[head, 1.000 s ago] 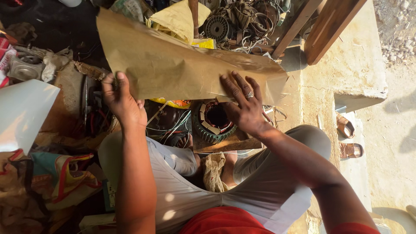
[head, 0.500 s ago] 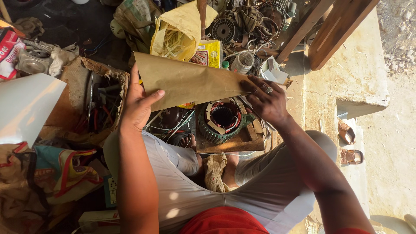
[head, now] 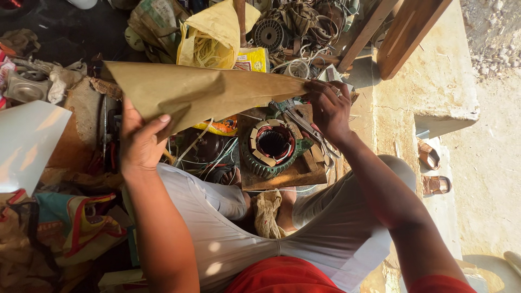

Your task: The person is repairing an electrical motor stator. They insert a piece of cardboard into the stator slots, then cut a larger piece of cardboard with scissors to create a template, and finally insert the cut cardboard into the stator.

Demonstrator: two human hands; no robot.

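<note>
Both hands, left hand [head: 142,145] and right hand [head: 327,108], pinch the folded brown paper sheet [head: 209,92] taut (creasing it, I'd judge) above the motor stator [head: 271,146].

— What colour is the folded paper sheet [head: 211,92]?

— Plain tan-brown, no print, darker where it lies in shadow.

— And the ring-shaped motor stator [head: 273,145] under it?

— A green toothed casing, with pale cream strips round a dark reddish bore. It sits on a brown wooden board [head: 287,173].

— The bag [head: 217,35] at the top?

— Yellow, with pale yellow strands inside.

— Clothing?

— Light grey trousers [head: 228,239], a red shirt [head: 282,276].

— The cloth [head: 76,228] at lower left?

— Teal with red and yellow bands, perhaps striped; it is crumpled, so hard to tell. Beside it, a white sheet [head: 27,141].
</note>
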